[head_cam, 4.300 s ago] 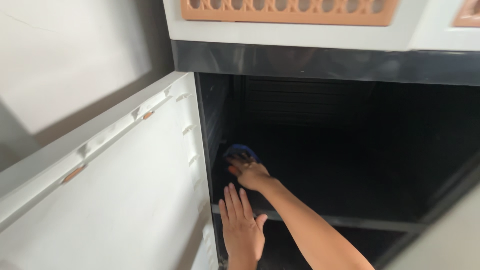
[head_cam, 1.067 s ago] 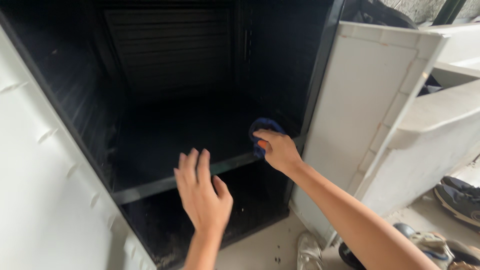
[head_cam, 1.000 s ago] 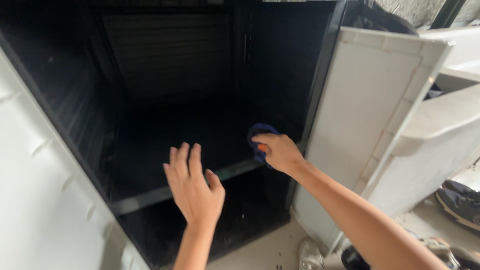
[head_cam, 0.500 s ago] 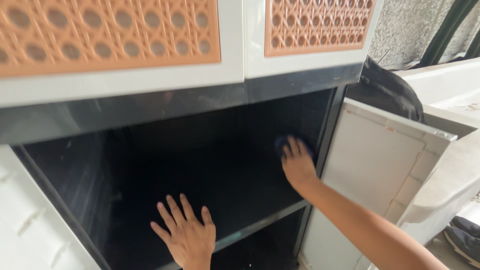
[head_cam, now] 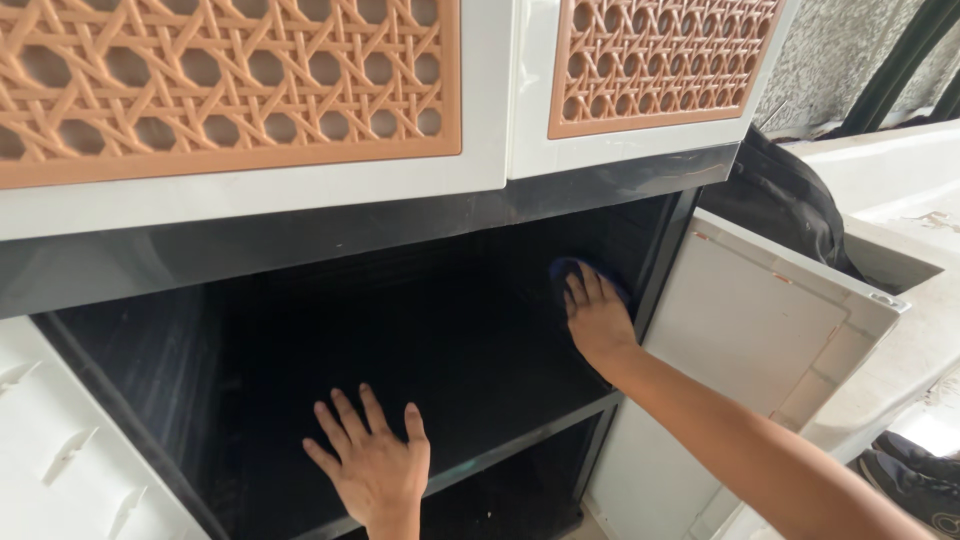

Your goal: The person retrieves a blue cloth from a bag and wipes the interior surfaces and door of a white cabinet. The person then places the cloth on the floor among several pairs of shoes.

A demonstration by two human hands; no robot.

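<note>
The right hand (head_cam: 598, 322) sits right of the frame's centre, reaching deep into the dark compartment of a cabinet (head_cam: 420, 215); its fingers are held straight and close together, flat on a blue cloth (head_cam: 580, 272); the cloth lies under and just beyond the fingertips, so only its upper edge shows, a dark blue curve against the black inner wall at the compartment's right side (most of it is hidden by the hand). The palm presses rather than pinches; nothing is gripped between finger and thumb that I can make out.

The left hand (head_cam: 375, 465) is at the lower middle of the frame; its fingers are spread wide and it rests palm down, holding nothing, on the black shelf (head_cam: 500, 395) near the front edge, well apart from the cloth.

Across the top of the frame run two white upper doors with orange lattice panels (head_cam: 230, 80); at the right an open white door (head_cam: 760, 340) swings outward; at the lower left another white door (head_cam: 70, 460) shows its inner ribs; a dark bag (head_cam: 790, 205) lies behind the right door, and a dark shoe (head_cam: 915, 485) sits in the lower right corner.
</note>
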